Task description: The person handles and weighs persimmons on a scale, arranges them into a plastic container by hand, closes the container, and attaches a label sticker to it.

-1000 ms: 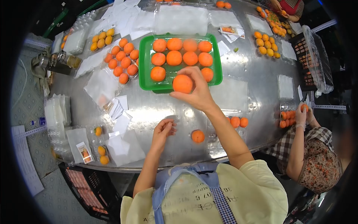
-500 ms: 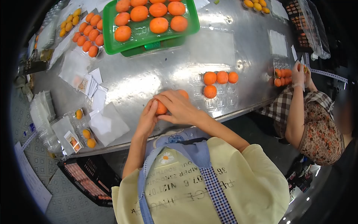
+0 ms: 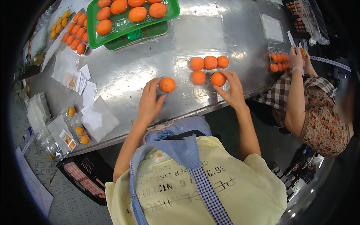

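Observation:
My right hand (image 3: 234,90) grips a round orange fruit (image 3: 218,79) between thumb and fingers, over a cell of a clear plastic clamshell (image 3: 202,92). Four neighbouring cells hold similar fruits, with three in the row farther from me and one beside the gripped fruit. My left hand (image 3: 150,101) is curved and open around the left side of another orange fruit (image 3: 167,85) on the metal table. Its fingertips are at that fruit's edge, and the thumb lies just below it. Whether the fingertips press on it, I cannot tell.
A green tray (image 3: 96,42) of orange fruits rests on a green scale (image 3: 153,35). White papers and cards (image 3: 88,93), a pack of orange fruits (image 3: 77,33) and small yellow fruits (image 3: 79,130) lie leftward. At right, another person's gloved hands (image 3: 297,62) work near a fruit pack (image 3: 279,62).
My hands were together around one orange fruit and have parted. The right has carried a fruit rightward to the clamshell; the left has reached the fruit on the table. The view has shifted slightly.

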Demonstrator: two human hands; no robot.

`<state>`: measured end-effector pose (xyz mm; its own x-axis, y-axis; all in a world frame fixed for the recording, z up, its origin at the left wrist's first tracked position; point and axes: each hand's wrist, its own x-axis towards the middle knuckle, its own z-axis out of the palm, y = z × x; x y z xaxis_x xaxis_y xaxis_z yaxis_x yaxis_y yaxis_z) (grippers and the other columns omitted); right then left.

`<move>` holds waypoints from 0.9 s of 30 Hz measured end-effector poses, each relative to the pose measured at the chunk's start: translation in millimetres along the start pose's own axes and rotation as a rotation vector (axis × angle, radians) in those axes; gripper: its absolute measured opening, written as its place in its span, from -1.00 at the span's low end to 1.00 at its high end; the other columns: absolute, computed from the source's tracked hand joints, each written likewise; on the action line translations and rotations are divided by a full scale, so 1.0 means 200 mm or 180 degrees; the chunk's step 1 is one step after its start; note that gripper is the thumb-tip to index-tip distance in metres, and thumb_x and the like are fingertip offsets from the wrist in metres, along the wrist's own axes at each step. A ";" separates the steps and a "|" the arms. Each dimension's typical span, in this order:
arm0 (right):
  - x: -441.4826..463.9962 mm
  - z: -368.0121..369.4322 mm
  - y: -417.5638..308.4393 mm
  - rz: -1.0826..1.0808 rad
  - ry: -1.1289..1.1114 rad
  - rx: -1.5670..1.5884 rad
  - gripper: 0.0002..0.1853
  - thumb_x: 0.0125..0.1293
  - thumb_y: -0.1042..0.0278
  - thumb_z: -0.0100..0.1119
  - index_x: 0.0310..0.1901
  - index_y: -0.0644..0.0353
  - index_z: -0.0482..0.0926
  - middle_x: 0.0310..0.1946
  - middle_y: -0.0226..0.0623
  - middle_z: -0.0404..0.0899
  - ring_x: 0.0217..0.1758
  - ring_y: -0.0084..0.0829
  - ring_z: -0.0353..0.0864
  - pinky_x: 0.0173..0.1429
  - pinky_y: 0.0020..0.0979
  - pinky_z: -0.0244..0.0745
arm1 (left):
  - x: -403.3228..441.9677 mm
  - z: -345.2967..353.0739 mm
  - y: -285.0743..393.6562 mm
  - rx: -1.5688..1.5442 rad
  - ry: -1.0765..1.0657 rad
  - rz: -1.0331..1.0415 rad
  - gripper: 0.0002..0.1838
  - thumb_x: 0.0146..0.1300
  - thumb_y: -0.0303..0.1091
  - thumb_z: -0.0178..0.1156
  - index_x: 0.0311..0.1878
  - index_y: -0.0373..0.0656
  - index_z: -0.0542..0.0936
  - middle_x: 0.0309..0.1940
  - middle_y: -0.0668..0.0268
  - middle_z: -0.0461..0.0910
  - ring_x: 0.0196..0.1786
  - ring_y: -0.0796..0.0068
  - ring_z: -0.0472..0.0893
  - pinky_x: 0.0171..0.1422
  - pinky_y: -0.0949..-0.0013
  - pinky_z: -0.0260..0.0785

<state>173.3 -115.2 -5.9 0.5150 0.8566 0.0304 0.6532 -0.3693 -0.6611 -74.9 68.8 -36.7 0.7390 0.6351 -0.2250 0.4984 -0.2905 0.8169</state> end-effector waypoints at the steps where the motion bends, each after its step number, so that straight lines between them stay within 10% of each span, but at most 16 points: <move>1: 0.00 -0.02 0.03 -0.0075 -0.0029 -0.0100 -0.43 -0.03 0.46 0.44 0.10 0.19 0.50 0.03 -0.14 0.48 0.08 -0.13 0.50 0.17 -0.26 0.43 | 0.02 0.02 -0.01 0.0560 0.0062 0.0394 -0.33 0.00 -0.54 0.35 0.25 -0.08 0.40 0.22 0.18 0.38 0.13 0.12 0.49 0.13 0.27 0.44; 20: 0.07 0.04 0.11 -0.0646 -0.0207 -0.0536 -0.52 -0.03 0.47 0.43 0.01 0.21 0.56 0.01 -0.25 0.58 0.09 -0.16 0.51 0.18 -0.24 0.43 | 0.08 0.08 0.10 -0.1399 -0.0034 0.0010 -0.30 -0.11 -0.65 0.42 0.19 -0.13 0.44 0.11 0.30 0.38 0.04 0.39 0.50 0.08 0.43 0.53; 27: 0.03 0.18 -0.24 0.0156 -0.0525 0.1533 -0.42 0.02 0.37 0.47 0.11 0.23 0.49 -0.04 -0.21 0.56 -0.02 -0.39 0.57 -0.03 -0.39 0.54 | 0.05 0.11 0.25 -0.0797 -0.0120 0.0516 -0.30 -0.08 -0.66 0.36 0.21 -0.11 0.42 0.09 0.18 0.30 0.12 0.25 0.46 0.07 0.35 0.52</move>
<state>125.4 -79.1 -1.6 0.4189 0.9023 -0.1023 0.2806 -0.2358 -0.9304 -32.7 44.3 -9.4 0.8185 0.5663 -0.0966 0.2486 -0.1975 0.9483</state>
